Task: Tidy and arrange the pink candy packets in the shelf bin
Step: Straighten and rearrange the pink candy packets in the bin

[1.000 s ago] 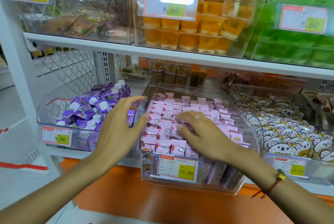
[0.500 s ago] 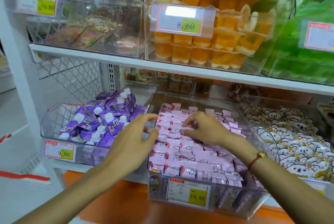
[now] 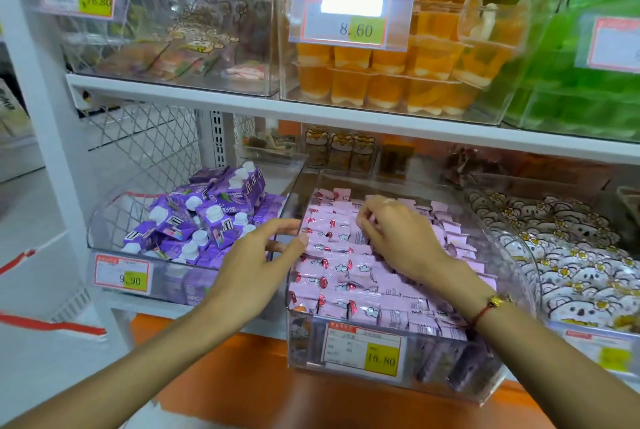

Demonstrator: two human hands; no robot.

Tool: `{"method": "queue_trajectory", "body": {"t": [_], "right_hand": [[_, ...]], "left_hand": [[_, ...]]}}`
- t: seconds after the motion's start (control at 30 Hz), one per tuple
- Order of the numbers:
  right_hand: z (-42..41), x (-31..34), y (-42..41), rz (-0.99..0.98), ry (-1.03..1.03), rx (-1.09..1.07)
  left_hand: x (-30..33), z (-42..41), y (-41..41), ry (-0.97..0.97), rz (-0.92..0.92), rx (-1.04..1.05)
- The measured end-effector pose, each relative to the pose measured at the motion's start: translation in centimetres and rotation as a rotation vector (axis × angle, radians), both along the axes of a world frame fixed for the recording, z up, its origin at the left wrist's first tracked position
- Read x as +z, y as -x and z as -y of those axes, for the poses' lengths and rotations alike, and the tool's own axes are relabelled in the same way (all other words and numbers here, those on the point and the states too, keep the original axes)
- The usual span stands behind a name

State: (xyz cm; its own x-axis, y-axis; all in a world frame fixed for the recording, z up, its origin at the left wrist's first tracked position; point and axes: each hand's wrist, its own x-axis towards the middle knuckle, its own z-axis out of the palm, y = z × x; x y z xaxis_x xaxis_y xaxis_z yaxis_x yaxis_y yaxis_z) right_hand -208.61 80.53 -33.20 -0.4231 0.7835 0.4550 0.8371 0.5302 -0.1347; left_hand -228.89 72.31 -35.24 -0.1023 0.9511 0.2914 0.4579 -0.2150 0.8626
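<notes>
Several pink candy packets fill a clear shelf bin with a 15.80 price tag on its front. My left hand rests at the bin's left wall, fingers relaxed, thumb tip touching the packets at the left edge. My right hand is inside the bin toward the back, fingers curled down and pinching a pink packet in the middle rows. A red string bracelet sits on my right wrist. The packets under my right hand are hidden.
A clear bin of purple drink cartons stands to the left, a bin of white koala-print packets to the right. The shelf above holds orange jelly cups and green packs. An orange ledge runs below.
My right hand has moved from the front of the bin to the back rows and its fingers have curled onto a packet. My left hand has come closer to the bin's left wall.
</notes>
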Motion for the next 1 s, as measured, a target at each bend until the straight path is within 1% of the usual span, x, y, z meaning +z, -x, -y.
{"method": "queue_trajectory", "body": {"t": [0.07, 0.13, 0.3, 0.33, 0.4, 0.43, 0.47, 0.57, 0.6, 0.67, 0.77, 0.83, 0.9, 0.97, 1.0], "right_hand": [[0.1, 0.1, 0.0, -0.007, -0.064, -0.013], [0.4, 0.2, 0.0, -0.082, -0.118, -0.024], [1.7, 2.5, 0.4, -0.518, -0.266, 0.001], [2.1, 3.1, 0.4, -0.593, -0.292, 0.000], [2.8, 3.8, 0.1, -0.731, -0.318, -0.018], [3.2, 4.0, 0.0, -0.814, -0.280, -0.037], [3.4, 4.0, -0.1, -0.916, -0.197, -0.058], [3.9, 3.9, -0.3, -1.282, 0.228, -0.072], [4.0, 3.8, -0.4, -1.368, 0.344, -0.059], [4.4, 3.6, -0.5, -1.453, 0.487, -0.030], [4.9, 3.4, -0.6, -1.502, 0.623, 0.012], [5.2, 3.3, -0.6, -1.455, 0.664, -0.010], [5.4, 3.4, -0.6, -1.307, 0.601, -0.054], [5.7, 3.6, -0.7, -1.073, 0.406, -0.036], [6.1, 3.7, -0.7, -0.929, 0.309, 0.029]], "left_hand": [[0.0, 0.0, 0.0, -0.002, 0.005, 0.002], [0.0, 0.0, 0.0, -0.005, 0.007, 0.002], [0.0, 0.1, -0.1, -0.025, -0.003, 0.038], [0.3, 0.2, -0.2, -0.059, -0.012, 0.065], [1.3, 0.1, -0.7, -0.193, -0.045, 0.090], [2.0, 0.0, -1.0, -0.271, -0.070, 0.075], [2.8, -0.3, -1.4, -0.333, -0.105, 0.042], [4.3, -0.9, -3.2, -0.392, -0.282, -0.095], [4.4, -1.0, -3.6, -0.410, -0.333, -0.125], [4.1, -0.9, -3.7, -0.460, -0.354, -0.135], [3.2, -0.5, -2.5, -0.460, -0.294, -0.131], [3.1, -0.4, -1.8, -0.387, -0.153, -0.133], [3.3, -0.5, -1.6, -0.261, 0.063, -0.132], [3.6, -0.6, -1.7, -0.142, 0.250, -0.116], [3.7, -0.6, -1.7, -0.094, 0.305, -0.106]]}}
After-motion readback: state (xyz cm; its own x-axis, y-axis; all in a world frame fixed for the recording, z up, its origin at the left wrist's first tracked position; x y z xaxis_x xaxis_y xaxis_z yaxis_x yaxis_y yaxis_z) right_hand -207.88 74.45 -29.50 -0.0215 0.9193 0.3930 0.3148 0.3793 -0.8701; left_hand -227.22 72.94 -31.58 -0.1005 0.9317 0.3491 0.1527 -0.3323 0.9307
